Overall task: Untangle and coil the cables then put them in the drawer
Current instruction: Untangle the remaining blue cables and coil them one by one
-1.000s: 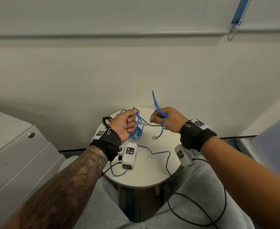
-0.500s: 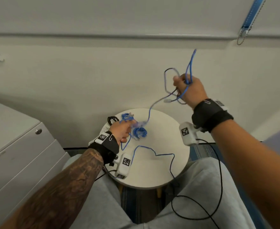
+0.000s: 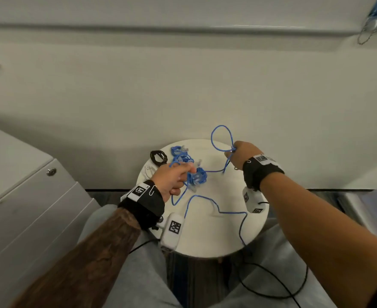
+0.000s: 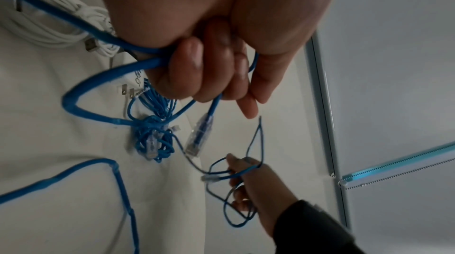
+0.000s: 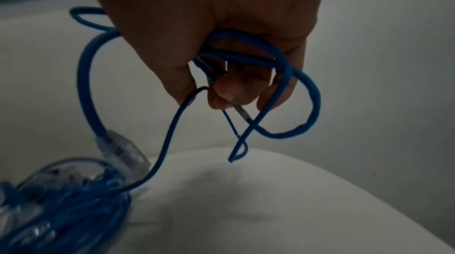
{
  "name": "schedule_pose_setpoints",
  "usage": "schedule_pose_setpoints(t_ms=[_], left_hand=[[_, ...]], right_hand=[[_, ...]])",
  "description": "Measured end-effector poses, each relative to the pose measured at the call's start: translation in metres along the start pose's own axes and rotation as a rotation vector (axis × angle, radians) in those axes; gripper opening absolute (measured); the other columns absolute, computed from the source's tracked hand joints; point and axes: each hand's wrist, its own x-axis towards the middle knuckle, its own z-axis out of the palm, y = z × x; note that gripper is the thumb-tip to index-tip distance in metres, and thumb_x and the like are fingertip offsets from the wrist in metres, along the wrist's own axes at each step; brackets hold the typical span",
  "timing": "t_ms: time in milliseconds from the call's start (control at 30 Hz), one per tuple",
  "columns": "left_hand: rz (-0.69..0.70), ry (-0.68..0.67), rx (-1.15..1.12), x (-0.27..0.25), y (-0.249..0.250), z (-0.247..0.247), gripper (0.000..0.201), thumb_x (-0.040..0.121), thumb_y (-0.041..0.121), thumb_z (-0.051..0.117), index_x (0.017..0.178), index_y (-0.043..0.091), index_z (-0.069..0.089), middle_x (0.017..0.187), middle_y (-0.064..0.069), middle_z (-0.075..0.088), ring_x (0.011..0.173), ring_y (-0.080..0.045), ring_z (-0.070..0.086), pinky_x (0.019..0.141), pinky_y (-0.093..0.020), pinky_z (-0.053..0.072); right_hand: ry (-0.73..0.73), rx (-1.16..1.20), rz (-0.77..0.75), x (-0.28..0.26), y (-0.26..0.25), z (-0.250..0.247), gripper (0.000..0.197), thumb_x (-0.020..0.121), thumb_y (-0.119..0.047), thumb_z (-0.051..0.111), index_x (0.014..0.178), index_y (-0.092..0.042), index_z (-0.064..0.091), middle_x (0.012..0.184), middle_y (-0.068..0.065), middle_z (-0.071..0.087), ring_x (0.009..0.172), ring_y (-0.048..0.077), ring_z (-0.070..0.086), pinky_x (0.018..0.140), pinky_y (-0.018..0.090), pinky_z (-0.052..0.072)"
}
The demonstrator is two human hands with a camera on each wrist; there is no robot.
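A tangle of thin blue network cables [image 3: 196, 177] lies on the small round white table [image 3: 207, 238]. My left hand [image 3: 175, 177] grips blue cable strands beside the tangle; the left wrist view has its fingers [image 4: 197, 69] curled round them, a clear plug [image 4: 199, 137] dangling below. My right hand [image 3: 241, 155] holds loops of one blue cable [image 3: 222, 137] just above the table's right back edge, a strand running from it to the tangle. In the right wrist view the loops [image 5: 283, 91] pass through the curled fingers. A thicker blue cable [image 3: 218, 211] snakes across the table front.
A coiled black cable [image 3: 158, 157] and a white cable bundle [image 4: 49, 26] lie at the table's back left. A grey drawer cabinet [image 3: 27, 207] with a lock stands to the left, drawers closed. The wall is close behind. Black sensor wires [image 3: 272, 283] hang over my lap.
My right hand has come down from high in the air to just above the table's right edge, still holding the cable loops. The left hand stays by the tangle.
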Motion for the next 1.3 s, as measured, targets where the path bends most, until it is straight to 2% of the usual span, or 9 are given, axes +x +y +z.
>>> schedule_pose_setpoints(t_ms=[100,167,300,433,533,767,933,1100,1300], left_hand=[[-0.017,-0.008,-0.029,0.002,-0.002,-0.003,0.026,0.095,0.036,0.058,0.095,0.011,0.065,0.055,0.007,0.027,0.043,-0.007,0.015,0.044,-0.023,0.009],[-0.021,-0.015,-0.033,0.002,-0.003,-0.003,0.026,0.096,0.036,0.057,0.095,0.011,0.065,0.055,0.007,0.028,0.043,-0.007,0.016,0.044,-0.023,0.010],[-0.011,-0.008,-0.037,0.001,-0.001,0.000,0.026,0.096,0.035,0.057,0.095,0.011,0.065,0.055,0.006,0.030,0.043,-0.007,0.017,0.042,-0.022,0.012],[0.007,-0.002,-0.042,-0.004,0.006,0.001,0.027,0.096,0.035,0.056,0.097,0.010,0.066,0.055,0.006,0.032,0.042,-0.007,0.019,0.040,-0.020,0.015],[0.012,-0.001,-0.032,-0.010,0.013,0.000,0.025,0.097,0.034,0.056,0.096,0.011,0.065,0.054,0.006,0.033,0.042,-0.006,0.019,0.040,-0.021,0.014],[0.030,-0.018,-0.014,-0.019,0.018,-0.005,0.027,0.097,0.035,0.055,0.099,0.010,0.066,0.056,0.005,0.034,0.043,-0.006,0.020,0.043,-0.023,0.013],[0.024,-0.023,-0.030,-0.017,0.017,-0.005,0.029,0.097,0.036,0.055,0.098,0.010,0.067,0.056,0.005,0.035,0.043,-0.006,0.020,0.041,-0.021,0.015],[0.008,-0.017,-0.045,-0.017,0.014,-0.005,0.029,0.097,0.037,0.056,0.098,0.009,0.066,0.056,0.005,0.034,0.042,-0.006,0.019,0.039,-0.021,0.015],[0.002,-0.036,-0.052,-0.020,0.014,-0.008,0.028,0.098,0.037,0.055,0.098,0.011,0.065,0.057,0.005,0.034,0.042,-0.006,0.018,0.039,-0.020,0.015]], right_hand=[[-0.122,-0.045,-0.023,-0.006,-0.002,0.017,0.065,0.082,-0.060,0.067,0.126,-0.016,0.046,0.115,0.007,0.063,0.096,0.030,0.061,0.080,0.036,0.050],[-0.180,-0.112,-0.068,-0.010,-0.003,0.022,0.112,0.069,-0.065,0.078,0.152,-0.016,0.019,0.137,0.010,0.055,0.120,0.033,0.057,0.093,0.041,0.051],[-0.285,-0.260,-0.134,-0.020,-0.007,0.022,0.144,0.063,-0.049,0.090,0.155,-0.026,-0.019,0.140,0.012,0.056,0.114,0.034,0.062,0.090,0.043,0.054],[-0.292,-0.363,-0.185,-0.027,-0.007,0.017,0.142,0.068,-0.022,0.088,0.153,-0.026,-0.026,0.137,0.017,0.054,0.090,0.034,0.068,0.076,0.042,0.057],[-0.254,-0.402,-0.167,-0.032,-0.003,0.011,0.132,0.072,-0.025,0.082,0.155,-0.024,-0.020,0.122,0.014,0.063,0.076,0.029,0.066,0.064,0.037,0.055],[0.072,-0.469,-0.375,-0.040,-0.005,0.002,0.067,0.081,-0.002,0.057,0.143,-0.017,0.035,0.129,0.011,0.053,0.105,0.033,0.056,0.084,0.042,0.049],[0.259,-0.321,-0.714,-0.036,-0.023,0.002,0.067,0.073,0.016,0.051,0.135,-0.012,0.054,0.138,0.012,0.051,0.107,0.036,0.055,0.082,0.043,0.049],[0.334,-0.156,-0.884,-0.044,-0.057,-0.002,0.049,0.082,-0.007,0.070,0.128,-0.012,0.054,0.145,0.013,0.043,0.096,0.033,0.062,0.066,0.036,0.052],[0.168,-0.081,-0.560,-0.039,-0.055,0.009,0.079,0.085,-0.028,0.072,0.151,-0.021,0.030,0.156,0.005,0.029,0.126,0.031,0.049,0.094,0.043,0.052]])
